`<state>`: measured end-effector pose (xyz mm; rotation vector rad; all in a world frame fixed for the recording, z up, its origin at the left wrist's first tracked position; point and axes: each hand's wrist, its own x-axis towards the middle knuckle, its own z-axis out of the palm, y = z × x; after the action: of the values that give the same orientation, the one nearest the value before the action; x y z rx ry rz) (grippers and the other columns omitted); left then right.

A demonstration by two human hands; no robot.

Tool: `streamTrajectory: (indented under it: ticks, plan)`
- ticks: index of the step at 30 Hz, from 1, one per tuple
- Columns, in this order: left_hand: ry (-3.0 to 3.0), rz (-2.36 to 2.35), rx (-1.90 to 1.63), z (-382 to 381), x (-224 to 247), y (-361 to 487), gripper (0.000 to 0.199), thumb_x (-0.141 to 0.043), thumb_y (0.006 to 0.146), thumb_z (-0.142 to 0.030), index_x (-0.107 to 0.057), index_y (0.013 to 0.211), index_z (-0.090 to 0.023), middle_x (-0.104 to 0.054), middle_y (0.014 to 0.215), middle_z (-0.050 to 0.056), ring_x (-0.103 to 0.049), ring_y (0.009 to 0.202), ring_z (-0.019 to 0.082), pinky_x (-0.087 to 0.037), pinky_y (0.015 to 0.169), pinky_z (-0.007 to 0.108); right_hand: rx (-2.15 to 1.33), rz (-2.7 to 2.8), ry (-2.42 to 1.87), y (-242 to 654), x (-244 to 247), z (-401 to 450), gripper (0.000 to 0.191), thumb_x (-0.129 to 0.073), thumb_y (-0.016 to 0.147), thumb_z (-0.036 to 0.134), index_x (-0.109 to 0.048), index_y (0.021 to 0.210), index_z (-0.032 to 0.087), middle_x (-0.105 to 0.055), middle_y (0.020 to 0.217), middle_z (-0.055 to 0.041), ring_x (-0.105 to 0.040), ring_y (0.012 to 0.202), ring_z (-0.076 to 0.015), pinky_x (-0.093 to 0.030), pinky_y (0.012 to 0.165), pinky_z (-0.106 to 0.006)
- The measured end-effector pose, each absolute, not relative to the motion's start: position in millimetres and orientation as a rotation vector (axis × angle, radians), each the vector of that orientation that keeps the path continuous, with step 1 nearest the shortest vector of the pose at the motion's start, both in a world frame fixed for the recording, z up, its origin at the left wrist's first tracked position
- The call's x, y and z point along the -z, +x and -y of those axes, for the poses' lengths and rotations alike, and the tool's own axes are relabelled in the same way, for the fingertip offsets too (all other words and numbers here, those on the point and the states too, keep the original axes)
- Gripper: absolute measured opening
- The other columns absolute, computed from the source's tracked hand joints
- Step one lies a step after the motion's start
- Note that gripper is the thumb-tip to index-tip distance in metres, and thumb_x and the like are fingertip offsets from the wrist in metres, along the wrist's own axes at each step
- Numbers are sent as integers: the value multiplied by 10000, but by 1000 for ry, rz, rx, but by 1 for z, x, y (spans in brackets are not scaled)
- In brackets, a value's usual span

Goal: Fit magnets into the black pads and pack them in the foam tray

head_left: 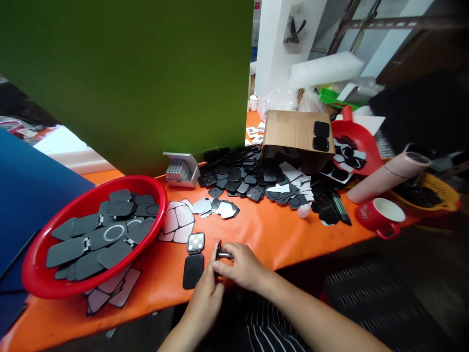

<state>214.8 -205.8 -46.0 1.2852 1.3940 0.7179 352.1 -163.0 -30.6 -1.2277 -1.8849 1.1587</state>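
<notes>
At the table's front edge my left hand (209,283) is closed around a small dark flat plate (219,246), seen nearly edge-on. My right hand (242,266) meets it, fingers closed on a short shiny metal rod (224,255) that points at the plate. Fingers hide most of both pieces, so I cannot tell whether the rod touches the plate. Just left of my hands lies an unfolded black two-part pad (193,272); pale round spots show in its upper square (195,242).
A red basin (31,266) of grey hinged pads stands left on the orange table (161,288). Behind are a small white box (188,183), a heap of black plates (234,174) and a cardboard carton (289,129). A pink flask (388,178) and red mug (377,217) stand right.
</notes>
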Motion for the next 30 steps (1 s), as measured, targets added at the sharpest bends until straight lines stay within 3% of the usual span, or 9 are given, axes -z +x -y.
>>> streamTrajectory:
  ticks: [4,12,16,19,23,26,30]
  plan:
    - [1294,-1409,-686,203,41,217,536,-421,766,-167,-342,1295,-187,-408,1325,86,-336,1224,243,-225,1012,376,-960,1995,-1317,356,28,166,241,-540,762,402,-589,823,174,-596,798,-38,-521,761,-165,-349,700,-260]
    - [1189,-1432,-724,199,39,224,398,-479,739,-242,-524,1123,-149,-590,1106,111,-467,1096,301,-344,921,402,-819,2108,-1299,347,32,165,189,-499,779,336,-550,691,177,-552,668,-8,-476,654,-134,-332,660,-249]
    - [916,-1393,-801,195,38,223,430,-529,638,-183,-543,1066,-147,-638,1017,66,-486,1077,289,-401,875,352,-898,2048,-1256,345,33,169,196,-429,837,313,-524,730,180,-559,713,-10,-488,687,-131,-340,667,-246]
    - [806,-1389,-800,193,38,221,552,-518,582,-113,-495,1132,-164,-617,1077,40,-469,1105,271,-387,897,332,-941,2040,-1253,349,30,172,202,-335,877,240,-513,801,179,-560,768,-26,-493,725,-135,-351,674,-250]
    - [980,-1406,-794,195,45,221,647,-502,650,-128,-352,1279,-158,-457,1288,69,-360,1206,254,-281,991,344,-777,2226,-1330,351,24,175,211,-345,874,248,-531,803,175,-559,782,-55,-480,761,-173,-349,725,-300]
    - [1144,-1393,-744,199,47,222,670,-501,697,-146,-275,1326,-181,-416,1321,77,-334,1224,255,-239,1011,369,-702,2298,-1397,351,19,177,226,-344,874,247,-539,794,166,-560,782,-73,-479,766,-189,-351,725,-315]
    - [1238,-1351,-722,202,41,222,542,-502,743,-217,-383,1271,-189,-504,1232,104,-436,1138,279,-335,940,390,-797,2214,-1356,350,18,177,204,-401,848,286,-539,752,169,-553,731,-47,-479,710,-163,-351,677,-279]
